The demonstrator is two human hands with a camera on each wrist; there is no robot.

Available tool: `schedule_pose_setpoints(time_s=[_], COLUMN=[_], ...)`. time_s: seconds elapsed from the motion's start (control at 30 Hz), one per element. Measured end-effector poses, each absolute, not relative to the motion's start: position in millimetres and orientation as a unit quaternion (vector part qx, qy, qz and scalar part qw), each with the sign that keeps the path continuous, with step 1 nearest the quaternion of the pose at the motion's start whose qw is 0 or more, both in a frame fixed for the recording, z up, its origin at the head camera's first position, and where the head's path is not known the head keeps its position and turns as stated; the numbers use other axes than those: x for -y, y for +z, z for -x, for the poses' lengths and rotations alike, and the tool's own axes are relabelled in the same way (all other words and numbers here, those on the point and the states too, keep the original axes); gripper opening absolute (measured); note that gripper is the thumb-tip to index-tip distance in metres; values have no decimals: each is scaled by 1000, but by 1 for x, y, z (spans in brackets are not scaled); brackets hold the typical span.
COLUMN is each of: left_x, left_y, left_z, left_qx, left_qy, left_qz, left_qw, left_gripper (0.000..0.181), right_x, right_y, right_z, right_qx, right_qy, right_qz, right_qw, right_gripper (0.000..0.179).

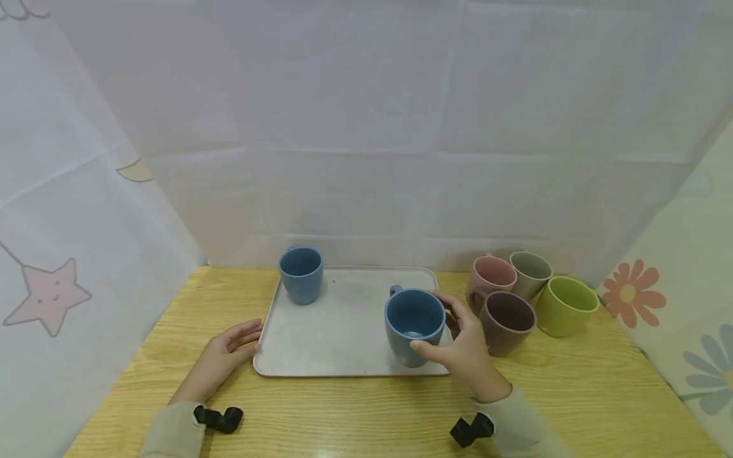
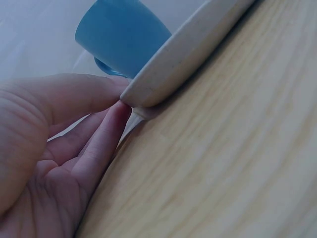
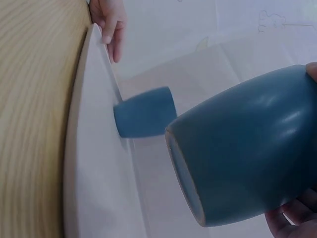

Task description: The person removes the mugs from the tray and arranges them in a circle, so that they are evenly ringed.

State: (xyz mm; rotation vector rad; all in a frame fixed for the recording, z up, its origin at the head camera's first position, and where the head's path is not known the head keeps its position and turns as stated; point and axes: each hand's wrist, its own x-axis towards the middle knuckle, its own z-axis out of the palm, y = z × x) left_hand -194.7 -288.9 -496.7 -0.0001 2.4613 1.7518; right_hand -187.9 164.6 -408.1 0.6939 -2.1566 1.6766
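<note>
My right hand (image 1: 466, 346) grips a blue mug (image 1: 415, 324) by its body, thumb on the near side and fingers round the far right. The right wrist view shows that mug's base (image 3: 185, 178) raised off the white tray (image 1: 343, 331). Its handle points to the back. At the tray's left edge, my left hand (image 1: 226, 353) pinches the rim between thumb (image 2: 79, 96) and fingers. A second blue mug (image 1: 301, 277) stands upright in the tray's back left corner.
To the right of the tray stand a pink mug (image 1: 494, 275), a grey mug (image 1: 531, 273), a brownish purple mug (image 1: 506, 324) and a lime green mug (image 1: 567, 306), close together. A white cloth (image 1: 343, 140) hangs behind the wooden table (image 1: 343, 413).
</note>
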Motion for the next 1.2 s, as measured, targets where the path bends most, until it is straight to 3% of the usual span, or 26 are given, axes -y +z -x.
schedule_pose_setpoints(time_s=[0.2,0.7,0.97,1.2], left_x=[289,288,287,288], left_y=[-496,-496,-495,-496], left_z=[193,193,193,193], left_qx=[-816,-810,-811,-811], left_qy=[575,584,582,583], left_qz=[2,-2,-5,-9], left_qw=[58,55,56,54], left_gripper=[70,69,69,69], right_x=[-193,-265,-307,-335], right_y=[-396,-373,-372,-375], right_z=[185,177,172,163], right_qx=[740,659,618,629], right_qy=[593,669,689,685], right_qz=[-246,-269,-274,-215], right_qw=[202,212,261,298], right_gripper=[77,74,71,68])
